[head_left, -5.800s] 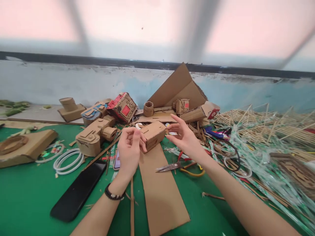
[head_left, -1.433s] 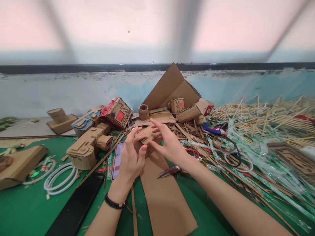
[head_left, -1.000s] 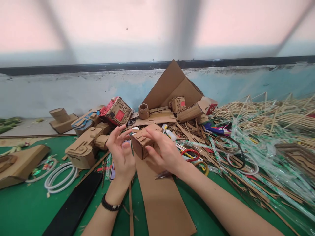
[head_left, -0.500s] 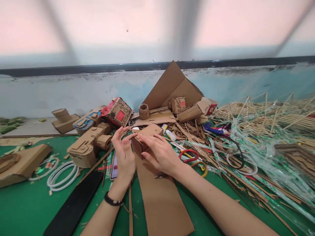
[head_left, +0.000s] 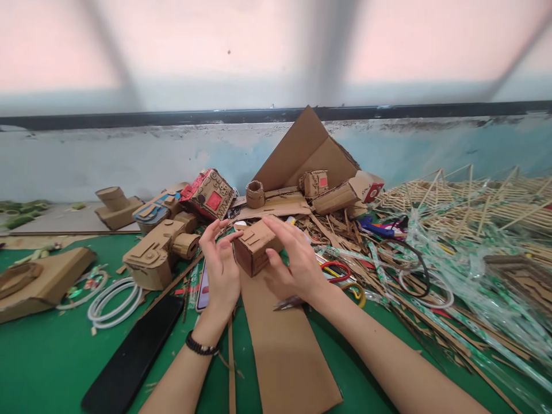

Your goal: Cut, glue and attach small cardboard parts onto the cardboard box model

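A small cardboard box (head_left: 252,256) sits at the far end of a long flat cardboard strip (head_left: 293,351), with a little raised cardboard piece on its top. My left hand (head_left: 222,273) is at the box's left side, fingers apart, its index fingertip at the upper left edge. On the other side, my right hand (head_left: 297,264) has its fingers stretched out over the box's right end, thumb apart from them. Neither hand is wrapped round the box. Under my right hand, a dark pointed blade tip (head_left: 288,303) lies on the strip.
Cardboard camera models (head_left: 153,253) stand to the left, near a white coiled tube (head_left: 114,303) and a black slab (head_left: 133,356). Red-handled scissors (head_left: 336,270) lie right of my right hand. Plastic strips (head_left: 470,282) and thin sticks (head_left: 466,195) crowd the right side.
My right hand has opened and drawn back to the right, its fingers leaving the box's front edge. More of the box's front and top shows. My left hand stays beside it.
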Demonstrator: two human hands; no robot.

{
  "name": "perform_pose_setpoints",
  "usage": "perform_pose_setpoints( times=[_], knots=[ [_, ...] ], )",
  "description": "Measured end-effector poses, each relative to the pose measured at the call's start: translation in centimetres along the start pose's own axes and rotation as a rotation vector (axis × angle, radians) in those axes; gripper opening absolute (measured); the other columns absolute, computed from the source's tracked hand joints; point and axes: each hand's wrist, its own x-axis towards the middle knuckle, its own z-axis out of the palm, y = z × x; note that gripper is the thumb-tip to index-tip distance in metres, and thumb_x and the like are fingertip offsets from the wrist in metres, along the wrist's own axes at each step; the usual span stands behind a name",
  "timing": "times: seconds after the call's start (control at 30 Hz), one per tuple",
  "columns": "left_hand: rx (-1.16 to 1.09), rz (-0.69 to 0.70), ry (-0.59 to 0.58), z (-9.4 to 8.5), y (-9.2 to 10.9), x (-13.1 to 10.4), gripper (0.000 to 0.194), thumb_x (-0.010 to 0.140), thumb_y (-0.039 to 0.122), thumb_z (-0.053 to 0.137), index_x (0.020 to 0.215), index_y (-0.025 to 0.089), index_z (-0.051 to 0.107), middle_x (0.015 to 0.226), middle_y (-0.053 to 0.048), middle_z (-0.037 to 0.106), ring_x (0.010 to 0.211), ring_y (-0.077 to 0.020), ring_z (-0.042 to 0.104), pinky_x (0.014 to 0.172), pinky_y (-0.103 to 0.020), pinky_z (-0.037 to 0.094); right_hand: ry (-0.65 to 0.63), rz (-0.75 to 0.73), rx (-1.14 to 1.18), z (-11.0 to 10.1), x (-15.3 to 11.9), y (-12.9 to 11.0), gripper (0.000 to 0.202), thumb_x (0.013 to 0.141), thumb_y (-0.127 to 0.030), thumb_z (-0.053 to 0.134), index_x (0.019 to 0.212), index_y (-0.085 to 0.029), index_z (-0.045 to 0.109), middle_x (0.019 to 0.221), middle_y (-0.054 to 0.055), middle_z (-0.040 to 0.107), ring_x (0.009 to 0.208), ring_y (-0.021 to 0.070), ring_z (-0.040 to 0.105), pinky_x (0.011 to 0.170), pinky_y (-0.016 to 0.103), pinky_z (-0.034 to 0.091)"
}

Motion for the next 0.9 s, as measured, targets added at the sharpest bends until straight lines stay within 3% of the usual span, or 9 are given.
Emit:
perform_pose_setpoints(
  times=[0.07,0.37,0.9],
  knots=[
    [0.001,-0.007,-0.002,0.0,0.02,-0.02,0.042,0.11,0.053,0.041,0.142,0.027,0.046,0.143,-0.014,0.054,0.106,-0.0222,0.075,0.104,-0.045,0.052,0.016,0.02,0.003,-0.11,-0.04,0.11,0.062,0.105,-0.019,0.051,0.163,-0.027,0.032,0.156,0.011,0.057,0.149,0.0247,0.049,0.122,0.05,0.044],
    [0.02,0.023,-0.007,-0.06,-0.11,-0.09,0.04,0.11,0.05,0.043,0.142,0.026,0.047,0.142,-0.014,0.056,0.107,-0.021,0.074,0.105,-0.043,0.053,-0.196,-0.054,-0.004,0.76,-0.57,-0.29,0.056,0.107,-0.027,0.05,0.161,-0.024,0.035,0.149,0.012,0.064,0.136,0.0232,0.061,0.116,0.048,0.048],
    [0.009,-0.002,-0.016,0.01,0.02,-0.11,0.038,0.11,0.048,0.044,0.141,0.026,0.047,0.143,-0.013,0.055,0.11,-0.0214,0.072,0.103,-0.042,0.052,-0.187,-0.02,0.012,0.79,-0.74,0.0,0.057,0.107,-0.027,0.049,0.162,-0.026,0.031,0.153,0.011,0.061,0.14,0.0223,0.058,0.122,0.049,0.04]
  ],
)
